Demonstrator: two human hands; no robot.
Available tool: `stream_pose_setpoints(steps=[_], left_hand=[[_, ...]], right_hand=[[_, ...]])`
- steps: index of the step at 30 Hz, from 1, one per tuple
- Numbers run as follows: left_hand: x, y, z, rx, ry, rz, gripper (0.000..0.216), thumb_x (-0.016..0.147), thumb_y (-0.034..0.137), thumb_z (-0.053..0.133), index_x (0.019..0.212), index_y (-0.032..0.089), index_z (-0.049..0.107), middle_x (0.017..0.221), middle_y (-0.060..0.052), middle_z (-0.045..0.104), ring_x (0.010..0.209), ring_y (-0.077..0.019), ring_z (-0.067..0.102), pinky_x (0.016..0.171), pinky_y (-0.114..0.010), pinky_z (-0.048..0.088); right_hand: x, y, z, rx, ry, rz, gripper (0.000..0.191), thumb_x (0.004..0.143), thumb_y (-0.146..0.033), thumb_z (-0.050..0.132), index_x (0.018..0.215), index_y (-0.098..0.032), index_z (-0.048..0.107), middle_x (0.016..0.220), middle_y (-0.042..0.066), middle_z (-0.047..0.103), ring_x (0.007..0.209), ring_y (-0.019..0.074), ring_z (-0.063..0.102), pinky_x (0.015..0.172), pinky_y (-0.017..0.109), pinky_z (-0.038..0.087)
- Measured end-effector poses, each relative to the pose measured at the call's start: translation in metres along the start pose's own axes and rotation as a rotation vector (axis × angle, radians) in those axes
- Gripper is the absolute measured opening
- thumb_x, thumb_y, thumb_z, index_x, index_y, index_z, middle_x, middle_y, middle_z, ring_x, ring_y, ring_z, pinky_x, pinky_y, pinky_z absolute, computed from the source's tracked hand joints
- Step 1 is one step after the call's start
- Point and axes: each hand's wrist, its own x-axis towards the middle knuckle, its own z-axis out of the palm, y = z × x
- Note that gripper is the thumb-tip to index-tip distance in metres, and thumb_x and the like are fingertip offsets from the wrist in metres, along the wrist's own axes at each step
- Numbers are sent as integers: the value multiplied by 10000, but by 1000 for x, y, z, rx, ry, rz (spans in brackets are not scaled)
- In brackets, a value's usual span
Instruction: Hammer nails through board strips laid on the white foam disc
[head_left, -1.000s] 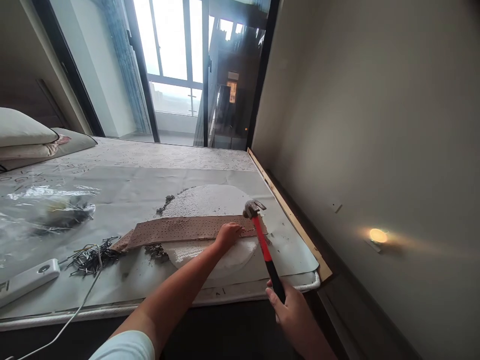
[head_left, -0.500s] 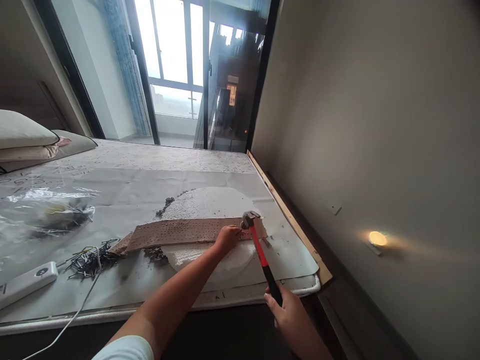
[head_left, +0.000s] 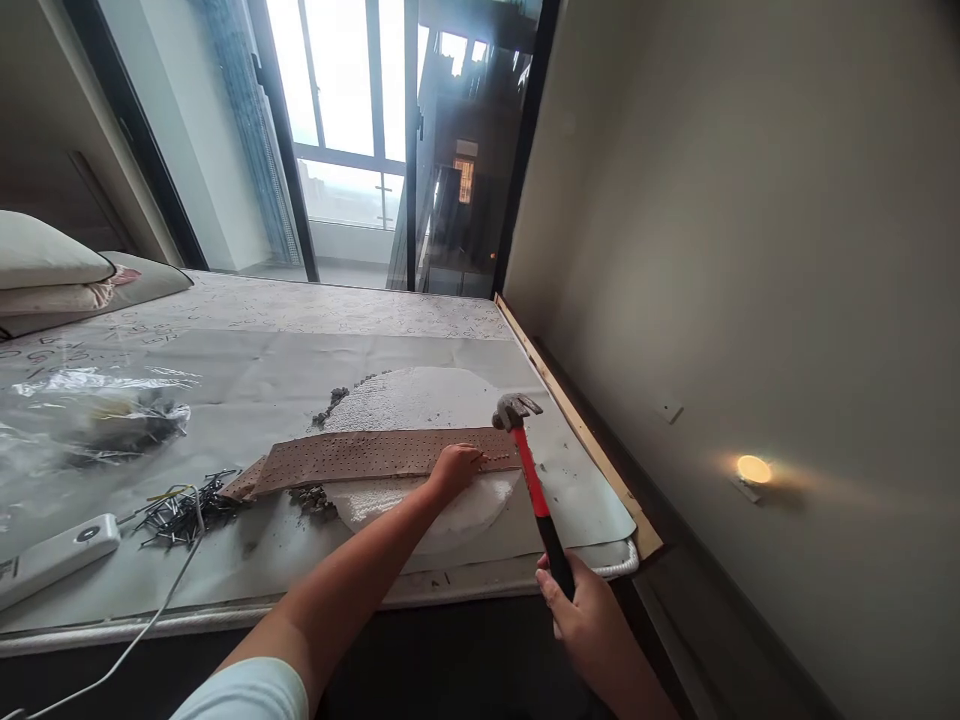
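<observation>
A claw hammer [head_left: 529, 475] with a red and black handle is gripped near its end by my right hand [head_left: 589, 610]. Its metal head hangs over the right end of a brown, perforated strip [head_left: 352, 455]. My left hand [head_left: 456, 470] rests on that strip with its fingers drawn together; what they pinch, if anything, is too small to make out. Beneath the strip lies a round white foam slab [head_left: 427, 395], showing on both sides of it. A pile of loose nails [head_left: 176, 515] sits by the strip's left end.
A grey sheet [head_left: 247, 375] covers part of the mattress [head_left: 360, 310]. On the left lie a clear plastic bag [head_left: 97, 415] and a white power strip [head_left: 64, 560] with a cord. Grey crumbs [head_left: 313, 502] edge the foam. A wooden rail [head_left: 577, 425] runs along the right wall.
The hammer and my right hand have shifted slightly right, and the hammer head has moved up and right from the strip. My left hand stays at about the same place on the strip.
</observation>
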Motion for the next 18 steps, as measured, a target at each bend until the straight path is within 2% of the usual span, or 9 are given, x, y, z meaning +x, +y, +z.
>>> stream_pose_setpoints(steps=[3,8,11,14,18], left_hand=[[-1,1,-1,3,-34,-23,323,828,283,517,549,146,604,550,-9,546,543,-95,463,554,-211,308],[-2,-2,1,27,-36,27,309,826,259,522,549,145,598,579,-13,568,581,-102,487,576,-207,328],[-1,-1,1,25,-28,28,305,824,239,524,542,144,591,588,-15,571,599,-106,497,590,-207,339],[-1,2,0,7,-38,-3,291,816,232,532,546,144,597,576,-8,561,577,-101,488,571,-202,333],[-2,2,-2,4,-35,12,312,824,251,523,538,144,587,569,-8,547,577,-102,478,570,-205,331]], right_hand=[[2,5,3,-14,-101,51,277,818,-358,428,855,-152,609,701,75,642,725,224,634,614,274,457],[-3,2,0,-31,28,4,293,812,-391,454,888,-169,629,735,71,656,748,222,638,647,270,463],[-3,-4,-1,-23,-17,15,303,824,-395,433,896,-169,621,713,61,651,716,217,639,621,268,462],[-1,-6,1,-26,-72,0,268,816,-344,434,861,-157,621,734,69,657,733,211,635,659,270,460],[-3,-7,2,-28,2,-20,286,822,-378,431,859,-165,617,720,63,649,730,213,629,665,271,455]])
